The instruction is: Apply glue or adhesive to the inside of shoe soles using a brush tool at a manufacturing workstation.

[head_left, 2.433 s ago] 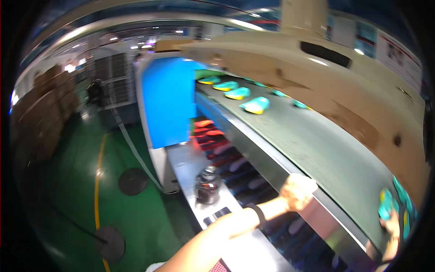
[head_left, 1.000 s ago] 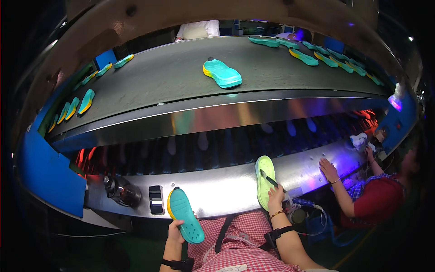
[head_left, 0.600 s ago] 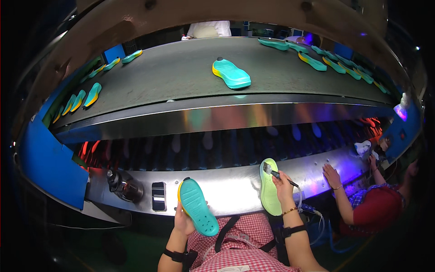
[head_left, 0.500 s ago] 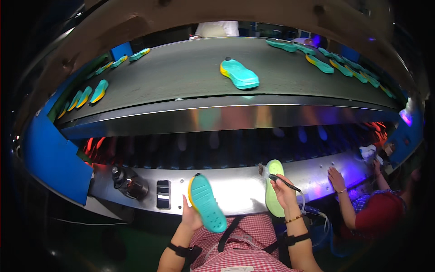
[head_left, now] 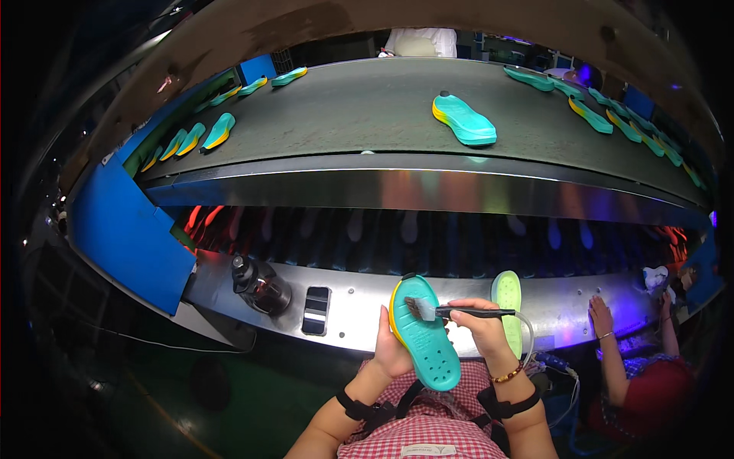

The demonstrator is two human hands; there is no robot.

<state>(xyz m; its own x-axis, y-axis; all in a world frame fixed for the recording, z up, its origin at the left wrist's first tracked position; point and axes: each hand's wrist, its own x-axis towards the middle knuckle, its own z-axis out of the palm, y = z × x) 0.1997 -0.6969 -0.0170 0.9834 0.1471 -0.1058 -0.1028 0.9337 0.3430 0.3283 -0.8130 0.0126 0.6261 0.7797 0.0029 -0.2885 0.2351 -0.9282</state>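
My left hand (head_left: 393, 349) grips a teal shoe sole (head_left: 430, 348) with a yellow side by its left edge, its inner face turned up. In my right hand (head_left: 483, 330) is a brush (head_left: 459, 311) with a black handle and a thin pale tube at its back end. The dark bristles lie at the upper part of the sole's face, seemingly touching it. A light green sole (head_left: 507, 294) rests on the metal ledge (head_left: 367, 314), just beyond my right hand and partly hidden by it.
Ahead runs a dark conveyor belt (head_left: 344, 115) carrying a teal sole (head_left: 465, 121) and others at both ends. A dark bottle (head_left: 261, 287) and a phone (head_left: 316, 310) sit on the ledge at left. A co-worker's hand (head_left: 602, 315) is at right.
The brush has moved from above the light green sole onto the teal sole's face. My left hand has brought the teal sole up and toward the right hand. The whole view has shifted.
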